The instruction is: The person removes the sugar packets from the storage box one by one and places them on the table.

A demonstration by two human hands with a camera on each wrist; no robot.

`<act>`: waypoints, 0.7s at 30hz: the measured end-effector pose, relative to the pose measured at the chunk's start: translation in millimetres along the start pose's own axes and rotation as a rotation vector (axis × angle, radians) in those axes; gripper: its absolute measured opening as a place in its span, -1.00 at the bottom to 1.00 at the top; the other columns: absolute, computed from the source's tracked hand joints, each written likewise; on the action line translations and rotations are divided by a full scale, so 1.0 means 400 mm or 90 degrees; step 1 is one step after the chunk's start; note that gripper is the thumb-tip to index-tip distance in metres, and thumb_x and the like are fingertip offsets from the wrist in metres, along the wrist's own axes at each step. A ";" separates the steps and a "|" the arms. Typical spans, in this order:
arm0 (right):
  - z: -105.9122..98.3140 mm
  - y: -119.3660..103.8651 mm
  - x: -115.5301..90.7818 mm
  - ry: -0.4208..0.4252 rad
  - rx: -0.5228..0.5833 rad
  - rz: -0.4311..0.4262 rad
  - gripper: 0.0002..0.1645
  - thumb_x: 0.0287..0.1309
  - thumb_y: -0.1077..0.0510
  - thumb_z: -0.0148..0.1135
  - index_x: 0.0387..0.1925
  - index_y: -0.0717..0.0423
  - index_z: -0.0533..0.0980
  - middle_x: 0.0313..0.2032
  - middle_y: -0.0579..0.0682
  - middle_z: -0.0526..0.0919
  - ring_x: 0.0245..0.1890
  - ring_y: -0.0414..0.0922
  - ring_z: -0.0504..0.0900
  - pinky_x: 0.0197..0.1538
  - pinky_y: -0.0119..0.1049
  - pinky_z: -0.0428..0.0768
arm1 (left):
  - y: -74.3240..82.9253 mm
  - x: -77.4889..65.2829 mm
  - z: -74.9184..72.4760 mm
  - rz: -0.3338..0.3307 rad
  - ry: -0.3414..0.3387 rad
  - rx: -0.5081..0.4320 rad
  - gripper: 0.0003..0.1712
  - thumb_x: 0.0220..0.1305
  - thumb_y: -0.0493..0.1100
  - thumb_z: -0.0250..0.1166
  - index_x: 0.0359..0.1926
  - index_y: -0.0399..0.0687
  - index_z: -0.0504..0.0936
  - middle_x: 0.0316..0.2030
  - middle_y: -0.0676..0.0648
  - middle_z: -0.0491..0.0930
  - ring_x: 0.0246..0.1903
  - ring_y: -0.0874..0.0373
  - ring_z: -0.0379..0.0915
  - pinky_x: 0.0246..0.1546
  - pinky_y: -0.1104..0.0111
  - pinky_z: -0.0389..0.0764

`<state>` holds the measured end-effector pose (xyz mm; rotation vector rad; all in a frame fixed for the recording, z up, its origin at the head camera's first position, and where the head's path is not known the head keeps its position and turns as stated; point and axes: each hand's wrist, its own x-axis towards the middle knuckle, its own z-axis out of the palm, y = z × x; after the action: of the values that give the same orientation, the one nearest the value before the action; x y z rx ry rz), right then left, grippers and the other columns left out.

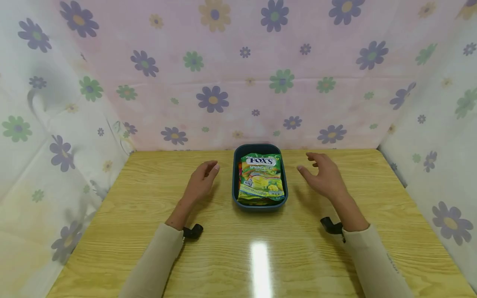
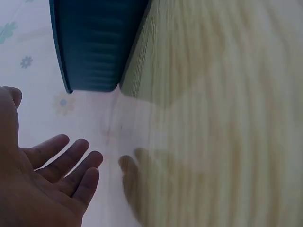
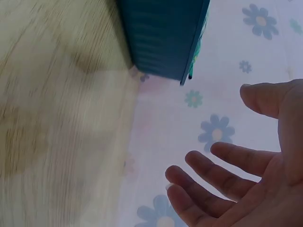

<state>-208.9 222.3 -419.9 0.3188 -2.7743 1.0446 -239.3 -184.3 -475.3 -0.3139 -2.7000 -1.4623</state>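
Observation:
A dark blue-green plastic bin (image 1: 260,208) stands near the back of the wooden table. Inside it lies a green candy bag (image 1: 262,176) marked FOX'S Spring Tea, with other packets partly hidden beneath. To the bin's left, my left hand (image 1: 201,180) hovers over the table, fingers relaxed and holding nothing. My right hand (image 1: 323,176) is on the other side, thumb apart from the loosely bent fingers, also without anything in it. Both wrist views show a gap between the hand and the bin's ribbed side wall (image 2: 94,42).
The wooden table (image 1: 208,256) ends at the back against a flowered cloth (image 1: 238,62), with more cloth along both sides. Each wrist carries a black camera mount (image 1: 193,231). A bright light reflection falls on the table in front of the bin.

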 end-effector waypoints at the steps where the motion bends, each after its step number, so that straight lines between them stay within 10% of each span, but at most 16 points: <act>1: 0.002 -0.005 0.000 0.001 -0.001 -0.004 -0.26 0.54 -0.07 0.21 0.49 0.34 0.36 0.32 0.41 0.47 0.25 0.39 0.53 0.24 0.33 0.51 | 0.004 -0.001 0.004 -0.005 -0.005 -0.010 -0.28 0.70 0.20 -0.02 0.54 -0.24 0.36 0.42 -0.26 0.44 0.40 -0.17 0.40 0.42 -0.06 0.40; 21: 0.044 -0.068 0.017 -0.049 0.055 -0.030 -0.42 0.50 0.10 0.27 0.38 0.36 0.48 0.18 0.38 0.62 0.15 0.32 0.64 0.20 0.23 0.60 | 0.009 0.023 0.103 -0.020 0.012 -0.206 -0.34 0.69 0.15 0.04 0.53 -0.19 0.38 0.36 -0.23 0.52 0.32 -0.14 0.50 0.31 -0.02 0.53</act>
<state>-209.7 189.8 -414.5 0.4419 -2.7786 1.1679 -245.5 -146.8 -493.7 -0.2697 -2.4569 -1.9017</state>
